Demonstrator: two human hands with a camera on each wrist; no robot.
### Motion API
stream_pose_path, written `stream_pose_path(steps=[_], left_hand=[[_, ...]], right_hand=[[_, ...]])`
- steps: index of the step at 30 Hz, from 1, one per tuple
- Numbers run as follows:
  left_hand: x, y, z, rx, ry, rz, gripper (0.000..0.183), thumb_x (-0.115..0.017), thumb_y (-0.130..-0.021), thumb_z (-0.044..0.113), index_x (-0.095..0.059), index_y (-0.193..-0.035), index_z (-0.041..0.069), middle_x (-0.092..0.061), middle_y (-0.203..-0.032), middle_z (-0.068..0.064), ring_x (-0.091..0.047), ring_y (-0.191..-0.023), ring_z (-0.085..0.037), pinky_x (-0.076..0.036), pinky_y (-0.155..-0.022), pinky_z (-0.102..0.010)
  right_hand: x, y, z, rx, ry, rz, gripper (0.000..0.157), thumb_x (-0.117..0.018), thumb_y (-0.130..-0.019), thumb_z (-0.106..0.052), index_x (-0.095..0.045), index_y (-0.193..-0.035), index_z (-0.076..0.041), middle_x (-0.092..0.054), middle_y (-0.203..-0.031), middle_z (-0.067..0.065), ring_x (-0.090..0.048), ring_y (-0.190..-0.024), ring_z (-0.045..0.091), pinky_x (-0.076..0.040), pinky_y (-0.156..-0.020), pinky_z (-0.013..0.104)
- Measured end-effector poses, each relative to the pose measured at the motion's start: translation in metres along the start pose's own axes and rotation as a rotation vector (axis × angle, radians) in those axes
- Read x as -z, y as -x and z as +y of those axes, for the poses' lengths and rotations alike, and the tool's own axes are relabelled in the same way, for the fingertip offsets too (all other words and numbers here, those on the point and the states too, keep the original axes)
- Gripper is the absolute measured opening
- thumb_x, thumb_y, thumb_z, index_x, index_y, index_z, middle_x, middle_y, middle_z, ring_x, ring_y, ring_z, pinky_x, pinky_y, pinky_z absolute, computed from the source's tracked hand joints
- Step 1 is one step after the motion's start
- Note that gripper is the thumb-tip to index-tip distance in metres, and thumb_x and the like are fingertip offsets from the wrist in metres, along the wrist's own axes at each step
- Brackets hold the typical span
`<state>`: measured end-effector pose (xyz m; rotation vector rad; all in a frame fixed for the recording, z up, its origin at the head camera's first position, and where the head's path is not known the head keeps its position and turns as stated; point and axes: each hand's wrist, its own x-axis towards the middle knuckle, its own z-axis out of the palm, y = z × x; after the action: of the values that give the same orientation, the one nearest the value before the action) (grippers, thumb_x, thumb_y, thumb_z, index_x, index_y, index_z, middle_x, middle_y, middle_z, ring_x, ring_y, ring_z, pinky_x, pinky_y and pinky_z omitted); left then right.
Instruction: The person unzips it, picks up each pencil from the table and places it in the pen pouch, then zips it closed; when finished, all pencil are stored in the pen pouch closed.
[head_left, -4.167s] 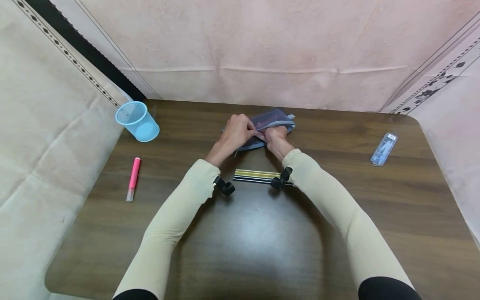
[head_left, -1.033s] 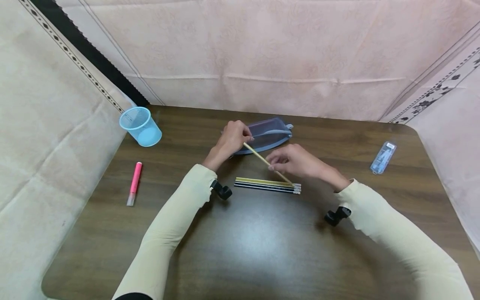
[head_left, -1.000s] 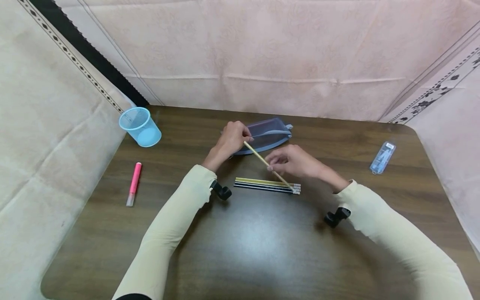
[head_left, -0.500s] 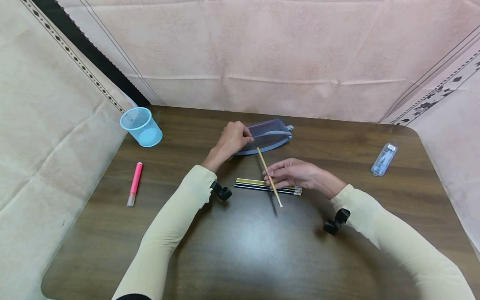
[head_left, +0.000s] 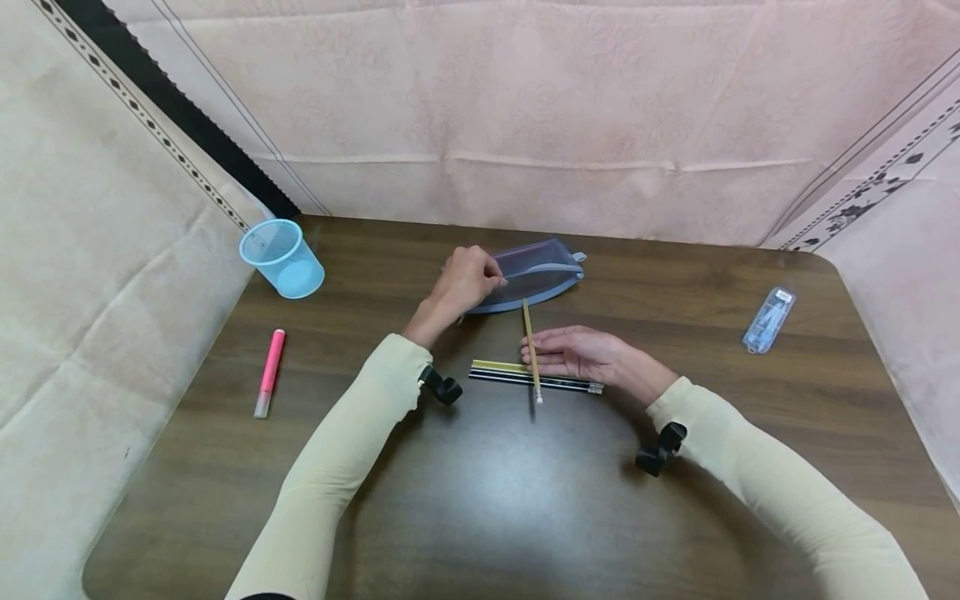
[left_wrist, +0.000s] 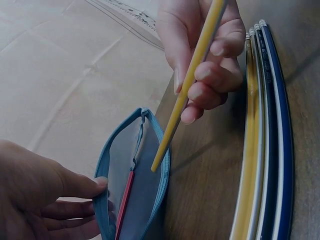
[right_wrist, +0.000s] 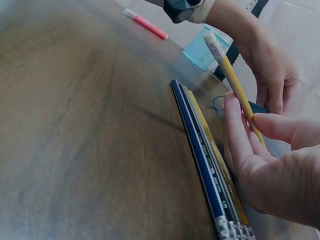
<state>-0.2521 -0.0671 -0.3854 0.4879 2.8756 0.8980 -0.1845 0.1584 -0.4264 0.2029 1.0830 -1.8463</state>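
Note:
My right hand (head_left: 581, 354) pinches a yellow pencil (head_left: 529, 329) between thumb and fingers, above a row of pencils (head_left: 498, 372). Its white eraser (right_wrist: 210, 39) points back toward me, and the other end reaches the near edge of a translucent blue zip pouch (head_left: 551, 257). At the pouch's left end, my left hand (head_left: 463, 282) pinches the blue rim with its thumb (left_wrist: 100, 182). The left wrist view looks into the pouch's unzipped mouth, where a thin red stick (left_wrist: 125, 205) shows; the held pencil's end overlaps that mouth.
Yellow and dark pencils make up the row, lying side by side with erasers to the right. A pink marker (head_left: 270, 372) lies at left, below a light blue mesh cup (head_left: 292, 268). Far right is a small blue-and-clear object (head_left: 769, 321). Pale cloth (head_left: 480, 108) hangs behind the table.
Both hands were at the pouch earlier. My right hand then took hold of the yellow pencil and swung it from slanting to pointing away from me. My left hand stays at the pouch.

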Motion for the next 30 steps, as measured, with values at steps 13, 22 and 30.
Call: stream_pose_path(steps=[13, 22, 30], left_hand=[[0.0, -0.001, 0.002, 0.008, -0.016, 0.002, 0.015, -0.071, -0.095, 0.018, -0.08, -0.101, 0.007, -0.075, -0.097, -0.008, -0.064, -0.082, -0.019, -0.055, -0.074, -0.032], [-0.001, -0.003, 0.001, 0.015, -0.02, -0.017, 0.016, -0.071, -0.096, 0.019, -0.08, -0.101, 0.008, -0.075, -0.097, -0.007, -0.063, -0.082, -0.018, -0.054, -0.074, -0.031], [0.0, -0.004, 0.005, 0.028, -0.022, -0.018, 0.016, -0.071, -0.096, 0.02, -0.08, -0.103, 0.008, -0.074, -0.1, -0.007, -0.062, -0.085, -0.019, -0.055, -0.078, -0.033]], right_hand=[[-0.005, -0.018, -0.013, 0.019, 0.032, 0.047, 0.05, -0.043, -0.107, -0.005, -0.028, -0.154, 0.006, -0.071, -0.113, 0.012, -0.072, -0.102, 0.018, -0.058, -0.091, 0.031], [-0.001, -0.038, -0.031, 0.139, -0.003, 0.177, 0.047, -0.047, -0.106, -0.004, -0.037, -0.15, 0.007, -0.073, -0.109, 0.014, -0.073, -0.099, 0.019, -0.056, -0.096, 0.033], [-0.005, -0.05, -0.043, 0.26, -0.109, 0.31, 0.029, -0.054, -0.101, 0.001, -0.056, -0.129, 0.007, -0.074, -0.111, 0.02, -0.074, -0.099, 0.022, -0.058, -0.091, 0.031]])
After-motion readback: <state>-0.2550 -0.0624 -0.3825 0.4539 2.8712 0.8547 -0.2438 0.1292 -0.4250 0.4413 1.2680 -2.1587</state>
